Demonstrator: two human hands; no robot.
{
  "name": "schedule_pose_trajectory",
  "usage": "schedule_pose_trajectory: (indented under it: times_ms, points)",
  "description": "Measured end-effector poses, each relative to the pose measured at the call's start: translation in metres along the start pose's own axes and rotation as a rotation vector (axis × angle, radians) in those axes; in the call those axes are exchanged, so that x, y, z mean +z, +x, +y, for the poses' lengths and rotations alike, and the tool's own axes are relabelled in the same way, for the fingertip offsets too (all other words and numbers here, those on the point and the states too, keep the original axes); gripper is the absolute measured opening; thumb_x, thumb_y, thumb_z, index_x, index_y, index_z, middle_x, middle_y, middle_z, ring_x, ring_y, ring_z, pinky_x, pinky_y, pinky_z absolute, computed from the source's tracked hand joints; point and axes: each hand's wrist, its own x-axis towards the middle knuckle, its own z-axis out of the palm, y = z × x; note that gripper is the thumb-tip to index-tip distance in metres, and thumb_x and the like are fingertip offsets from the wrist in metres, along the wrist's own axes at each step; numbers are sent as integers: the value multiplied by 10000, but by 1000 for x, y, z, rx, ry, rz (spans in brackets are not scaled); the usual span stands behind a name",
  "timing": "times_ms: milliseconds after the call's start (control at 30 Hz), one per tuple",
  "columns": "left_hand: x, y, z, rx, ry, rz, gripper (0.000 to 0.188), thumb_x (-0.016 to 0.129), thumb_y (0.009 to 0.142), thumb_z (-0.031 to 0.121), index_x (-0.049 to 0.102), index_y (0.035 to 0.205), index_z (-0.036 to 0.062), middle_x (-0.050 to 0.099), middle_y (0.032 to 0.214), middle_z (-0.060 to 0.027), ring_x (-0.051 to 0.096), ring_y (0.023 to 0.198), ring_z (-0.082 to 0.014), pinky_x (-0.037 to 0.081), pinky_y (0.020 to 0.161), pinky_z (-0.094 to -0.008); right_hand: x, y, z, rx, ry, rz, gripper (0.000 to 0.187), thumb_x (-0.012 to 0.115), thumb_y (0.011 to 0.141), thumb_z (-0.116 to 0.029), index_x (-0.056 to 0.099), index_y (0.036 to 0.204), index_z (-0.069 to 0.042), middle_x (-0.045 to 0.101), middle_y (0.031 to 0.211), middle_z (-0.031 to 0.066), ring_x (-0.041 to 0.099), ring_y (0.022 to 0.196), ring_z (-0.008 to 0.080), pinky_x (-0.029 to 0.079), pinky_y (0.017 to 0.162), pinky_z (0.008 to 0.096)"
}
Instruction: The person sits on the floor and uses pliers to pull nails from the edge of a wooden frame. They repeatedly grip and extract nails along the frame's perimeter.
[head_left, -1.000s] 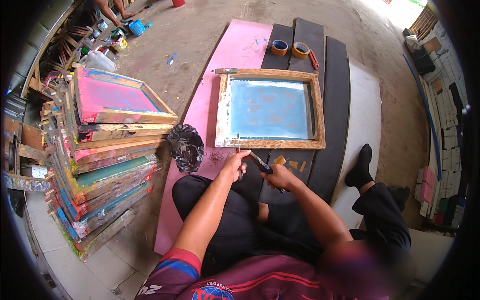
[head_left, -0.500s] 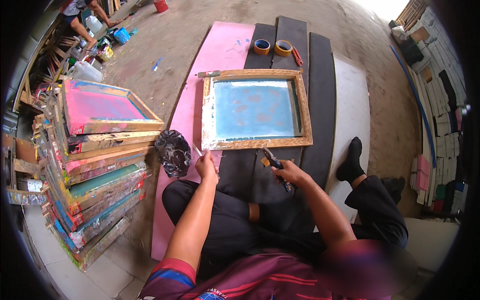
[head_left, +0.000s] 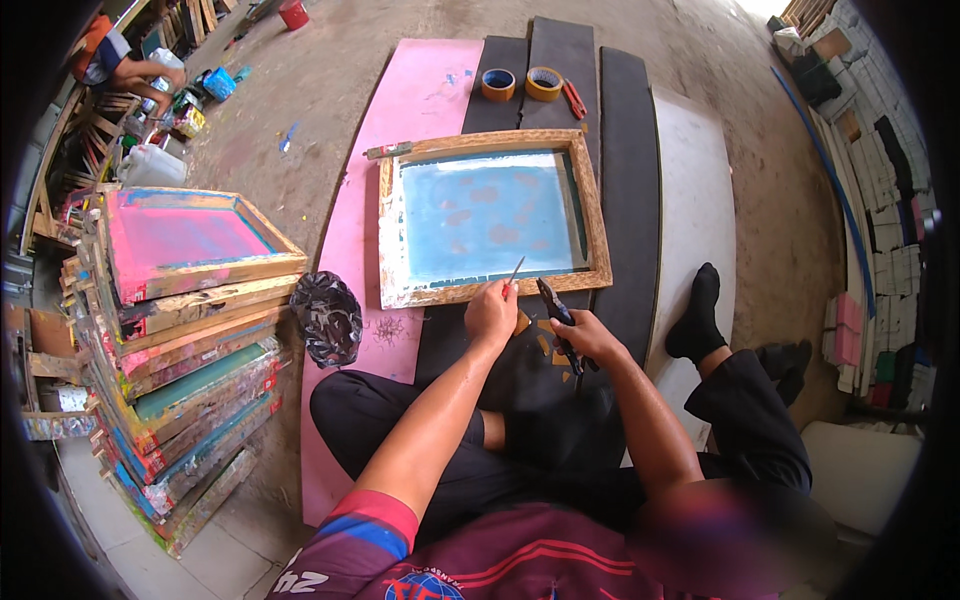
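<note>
A wooden screen-printing frame (head_left: pixel 600 230) with a pale blue mesh lies flat before me. My left hand (head_left: pixel 490 318) is closed on a slim thin-shafted tool (head_left: pixel 517 270), its tip over the frame's near edge; most of its handle is hidden. To the right, my right hand (head_left: pixel 590 336) grips dark pliers (head_left: pixel 550 298), jaws pointing up toward the frame's near rail. Whether the pliers' jaws touch anything I cannot make out. Small tan scraps lie on the black board beneath my hands.
On the left, paint-stained frames (head_left: pixel 200 290) stand in a tall stack beside a black plastic bag (head_left: pixel 328 318). Two tape rolls (head_left: pixel 543 84) and a red cutter (head_left: pixel 574 99) lie beyond the frame. At far left a person (head_left: pixel 120 65) bends near jugs and a blue bucket (head_left: pixel 219 84).
My left hand has moved right with the slim tool, from the frame's near left corner toward the pliers. The right hand stays close to the near rail. The person at far left has shifted.
</note>
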Motion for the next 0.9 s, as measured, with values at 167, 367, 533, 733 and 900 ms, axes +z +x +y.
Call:
schedule_pose_trajectory:
  times_ms: [167,367,533,733,900]
  points:
    - [5,-5,-16,7,-56,23,301,685,949,347,707,893,53,668,835,-129,666,796,-371,509,691,-490,6,18,16,-31,-18,32,350,610,1036,-363,617,957,-21,683,790,38,686,669,127,487,514,299]
    - [-13,-15,-16,-100,-250,153,302,739,917,295,674,856,7,647,726,-156,642,677,-352,491,639,-444,15,14,2,20,16,53,347,613,1032,-360,620,959,-21,675,782,50,681,643,138,493,517,323]
    - [-45,-11,-75,-298,-363,296,312,781,897,259,642,790,1,657,712,-111,627,644,-242,494,625,-405,17,14,3,87,-3,-46,339,615,1029,-358,625,959,-27,676,788,42,681,660,142,493,520,345]
    - [-106,-9,-114,-816,-754,530,310,791,909,204,541,778,76,571,669,-17,424,414,-117,314,356,-294,27,16,10,58,-106,14,328,626,1017,-342,622,895,-38,663,753,36,659,653,140,486,523,348]
    - [-111,-12,-119,-932,-905,564,366,802,898,292,518,791,87,543,670,-14,396,380,-123,297,338,-295,42,13,2,69,-211,128,448,658,959,-389,659,910,56,694,793,148,705,758,261,521,678,423]
